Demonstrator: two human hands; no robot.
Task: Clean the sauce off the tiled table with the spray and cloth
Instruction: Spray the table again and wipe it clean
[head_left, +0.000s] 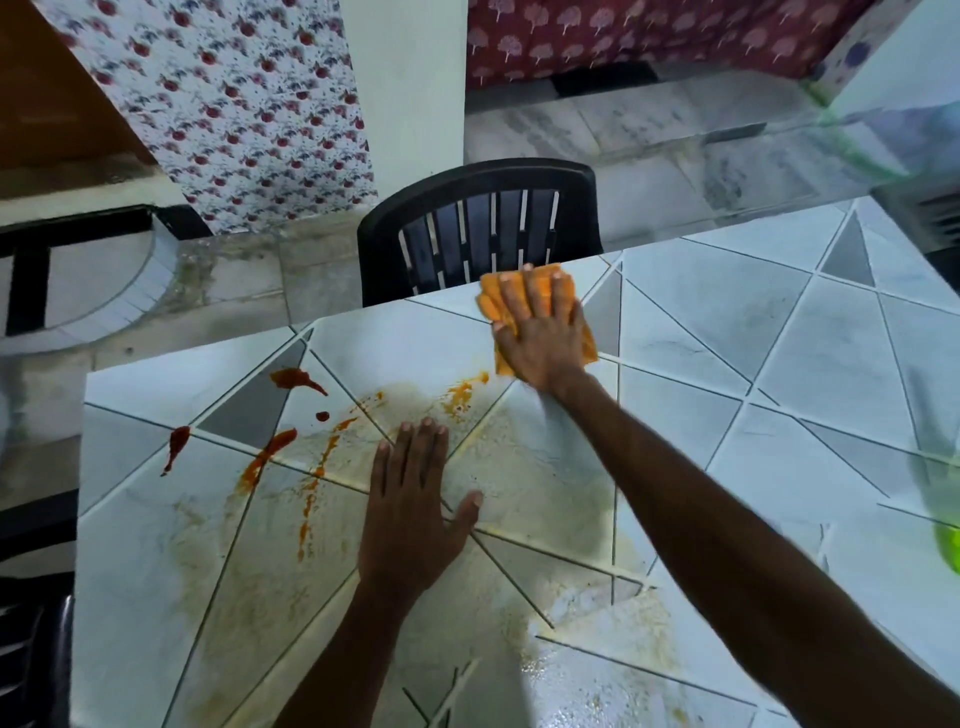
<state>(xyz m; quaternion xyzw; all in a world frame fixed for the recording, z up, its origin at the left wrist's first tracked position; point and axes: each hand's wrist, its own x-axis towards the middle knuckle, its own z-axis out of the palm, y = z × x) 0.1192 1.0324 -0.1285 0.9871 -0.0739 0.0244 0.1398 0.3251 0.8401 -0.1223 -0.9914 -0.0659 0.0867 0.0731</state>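
Note:
The tiled table (779, 374) carries red-orange sauce (270, 452) in streaks and blobs on its left part, with a pale smeared film around the middle. My right hand (540, 332) lies flat with spread fingers on an orange cloth (493, 304) near the table's far edge. My left hand (415, 509) presses flat on the wet smeared tiles, just right of the sauce streaks. A blurred green shape, perhaps the spray bottle (948, 551), shows at the right edge.
A black plastic chair (478, 228) stands against the table's far edge, right behind the cloth. Another dark chair (31, 649) is at the lower left. The table's left edge runs beside the sauce. Stone floor lies beyond.

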